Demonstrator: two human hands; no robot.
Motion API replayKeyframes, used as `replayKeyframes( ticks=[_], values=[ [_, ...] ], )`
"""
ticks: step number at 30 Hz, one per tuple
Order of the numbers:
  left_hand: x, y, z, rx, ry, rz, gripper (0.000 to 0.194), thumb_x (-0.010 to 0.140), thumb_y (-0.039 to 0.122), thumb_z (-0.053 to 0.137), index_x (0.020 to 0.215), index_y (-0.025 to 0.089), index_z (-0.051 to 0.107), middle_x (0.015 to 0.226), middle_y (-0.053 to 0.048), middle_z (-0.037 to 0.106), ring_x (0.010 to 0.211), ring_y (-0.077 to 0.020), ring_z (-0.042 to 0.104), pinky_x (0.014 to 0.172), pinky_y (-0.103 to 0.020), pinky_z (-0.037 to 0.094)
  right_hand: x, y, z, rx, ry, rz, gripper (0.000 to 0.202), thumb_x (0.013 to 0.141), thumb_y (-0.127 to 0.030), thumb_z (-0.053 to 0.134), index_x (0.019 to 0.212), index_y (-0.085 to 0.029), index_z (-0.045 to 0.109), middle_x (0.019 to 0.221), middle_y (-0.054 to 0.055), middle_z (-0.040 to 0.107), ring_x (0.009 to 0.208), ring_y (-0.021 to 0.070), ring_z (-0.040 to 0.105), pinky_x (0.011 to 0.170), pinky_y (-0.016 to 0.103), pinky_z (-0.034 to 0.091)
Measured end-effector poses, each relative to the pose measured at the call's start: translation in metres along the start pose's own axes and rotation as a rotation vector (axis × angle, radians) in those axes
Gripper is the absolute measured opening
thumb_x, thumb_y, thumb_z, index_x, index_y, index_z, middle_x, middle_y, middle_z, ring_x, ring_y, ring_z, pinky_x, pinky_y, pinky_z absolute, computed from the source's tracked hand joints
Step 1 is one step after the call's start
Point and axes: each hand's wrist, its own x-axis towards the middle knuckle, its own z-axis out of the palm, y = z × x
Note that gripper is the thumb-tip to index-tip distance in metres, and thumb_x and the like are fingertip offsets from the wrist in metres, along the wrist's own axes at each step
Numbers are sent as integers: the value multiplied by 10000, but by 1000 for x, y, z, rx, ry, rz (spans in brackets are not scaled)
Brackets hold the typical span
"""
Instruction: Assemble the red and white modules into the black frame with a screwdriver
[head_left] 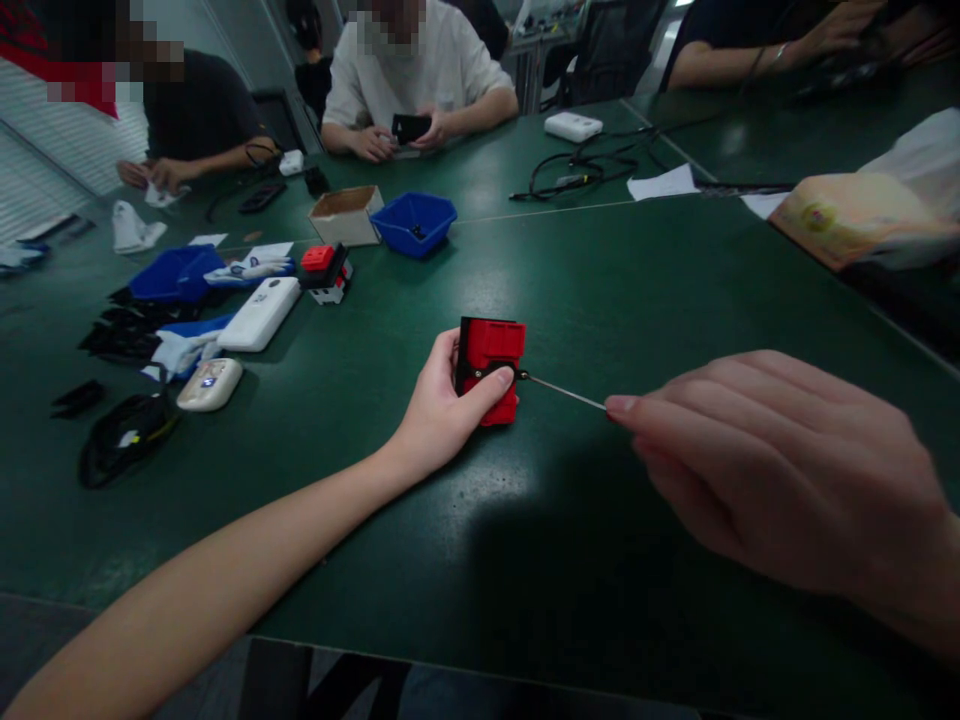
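Observation:
My left hand (pixel 442 410) is closed around a red and black plastic part (pixel 496 342), its thumb pressed on the front. A small black piece with a screw shows beside the thumb. Coming from the right, the thin metal shaft of a screwdriver (pixel 566 391) reaches the edge of that part, its tip at or very near a small round fitting. My right hand (pixel 787 470) is closed on the screwdriver; the handle is hidden inside the fist. The part is held just over the green table, near its middle.
A blue bin (pixel 415 225), a cardboard box (pixel 345 215) and a red, black and white assembly (pixel 326 273) stand ahead. At left lie a white power bank (pixel 260 315), gloves (pixel 251 268), black parts (pixel 127 330) and a coiled cable (pixel 124 440). Other people sit across the table.

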Motion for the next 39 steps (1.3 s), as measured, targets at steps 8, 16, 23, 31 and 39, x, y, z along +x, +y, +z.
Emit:
replayKeyframes(
  ticks=[8,16,23,31,39],
  values=[
    [0,-1,0,47,1,14,503,819,405,796,1172,191,511,1112,-98,686,1160,-308,683,992,-500,571,2,-2,1,-5,40,37,144,1004,-181,503,1114,-184,596,962,97,729,826,239,647,694,381,515],
    [0,-6,-3,55,-7,52,527,829,407,806,1222,196,525,1134,-99,690,1024,-260,725,969,-466,580,1,-3,0,81,41,95,221,952,-158,557,1164,-214,584,870,42,744,660,212,658,596,352,497],
    [1,-9,-4,54,-28,52,532,843,407,793,1245,196,516,1141,-101,694,990,-242,729,958,-452,584,0,-5,5,30,23,124,184,1011,-185,511,1188,-211,554,754,4,695,593,180,602,561,330,466],
    [1,-5,-3,55,-34,15,532,849,421,781,1241,189,504,1173,-110,680,1020,-259,727,970,-475,575,4,-2,3,83,16,86,171,953,-119,523,1091,-195,588,746,16,686,579,174,599,561,319,476],
    [-1,1,-2,60,-23,-11,519,836,388,791,1234,193,522,1180,-118,684,1123,-299,704,984,-472,569,4,-3,1,155,25,159,227,922,-116,512,1094,-241,592,809,22,727,624,199,639,544,333,486]
  ],
)
